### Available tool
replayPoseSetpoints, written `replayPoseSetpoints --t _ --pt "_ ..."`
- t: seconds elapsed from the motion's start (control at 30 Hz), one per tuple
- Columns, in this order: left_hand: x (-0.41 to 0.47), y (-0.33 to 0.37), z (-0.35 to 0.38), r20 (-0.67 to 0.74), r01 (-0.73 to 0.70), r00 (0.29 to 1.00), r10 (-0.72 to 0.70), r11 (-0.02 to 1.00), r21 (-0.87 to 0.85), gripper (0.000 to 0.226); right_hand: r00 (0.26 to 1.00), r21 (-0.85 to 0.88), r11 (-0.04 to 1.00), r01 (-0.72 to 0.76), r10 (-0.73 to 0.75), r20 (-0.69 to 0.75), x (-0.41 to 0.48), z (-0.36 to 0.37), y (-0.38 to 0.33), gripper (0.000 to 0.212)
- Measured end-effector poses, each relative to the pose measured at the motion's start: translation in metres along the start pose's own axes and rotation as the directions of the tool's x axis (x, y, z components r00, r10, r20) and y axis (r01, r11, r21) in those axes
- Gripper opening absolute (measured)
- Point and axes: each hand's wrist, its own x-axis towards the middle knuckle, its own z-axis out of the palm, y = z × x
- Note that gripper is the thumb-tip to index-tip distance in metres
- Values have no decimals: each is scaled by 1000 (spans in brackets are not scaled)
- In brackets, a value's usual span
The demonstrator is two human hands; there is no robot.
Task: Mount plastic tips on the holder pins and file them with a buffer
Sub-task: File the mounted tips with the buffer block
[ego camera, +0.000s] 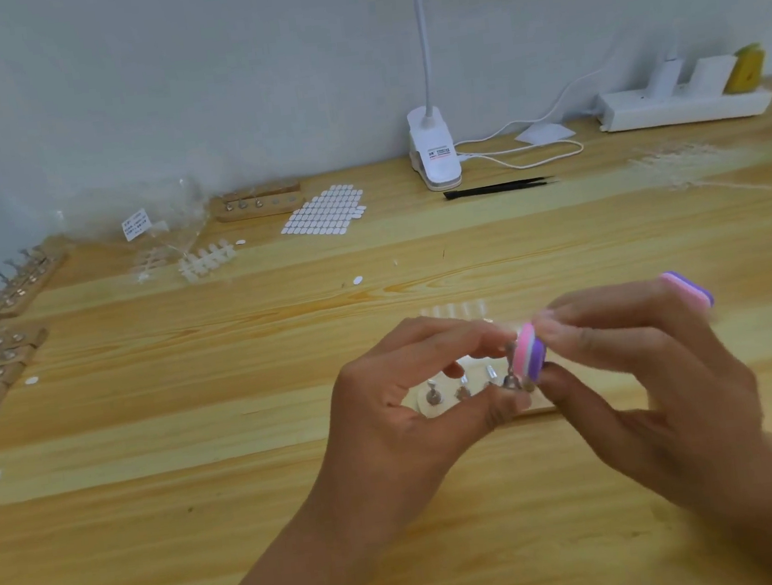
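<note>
A small wooden holder (538, 404) with several metal pins lies on the table between my hands. Clear plastic tips stand on its pins (462, 387). My left hand (402, 406) arches over the holder and pinches one pin (511, 376) near the right end between thumb and fingers. My right hand (647, 368) grips a pink, white and purple buffer block (531, 355). One end of the block touches the pinched pin's tip, and the other end sticks out past my fingers at the upper right. Motion blur hides the tip itself.
More wooden pin holders (18, 291) line the table's left edge, another (261, 203) stands at the back. A sheet of white stickers (324, 212), strips of tips (207, 262), a plastic bag (158, 212), black tweezers (497, 188), a clip lamp (435, 152) and a power strip (685, 106) sit along the wall.
</note>
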Motion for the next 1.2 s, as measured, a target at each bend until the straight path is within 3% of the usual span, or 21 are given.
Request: replayPoseSetpoints --t 0.13,0.27,0.4,0.5,0.63,0.7,0.87,1.0,1.1,1.2 --pt "1 -3 -4 -29 21 999 -21 1000 -15 27 994 -41 993 -109 108 -19 1 -1 10 24" --pt "1 -4 -1 18 10 1000 -9 999 -36 28 1000 -27 1000 -13 13 -2 -3 0 0 28" --pt "3 -9 -5 41 69 997 -63 983 -168 26 996 -46 995 -84 85 15 0 1 8 26" --pt "3 -10 -5 63 71 996 -62 985 -155 28 999 22 999 -46 45 15 0 0 3 27" --pt "3 -11 -4 68 67 996 -57 985 -158 27 989 36 996 -81 76 129 -3 2 6 27" --pt "3 -12 -6 50 84 996 -76 977 -197 27 986 37 991 -132 128 111 0 1 9 26" --pt "3 -10 -3 111 62 993 -41 978 -197 30 998 36 999 -36 34 45 -2 4 -1 25" --pt "2 -12 -4 98 99 993 -71 945 -313 26 986 13 988 -156 155 56 0 2 10 25" --pt "3 -14 -3 100 128 990 -99 931 -341 27 992 43 992 -120 118 31 0 5 0 27" --pt "2 -13 -4 142 197 979 -147 868 -456 27 982 48 987 -156 150 111 -1 5 2 23"
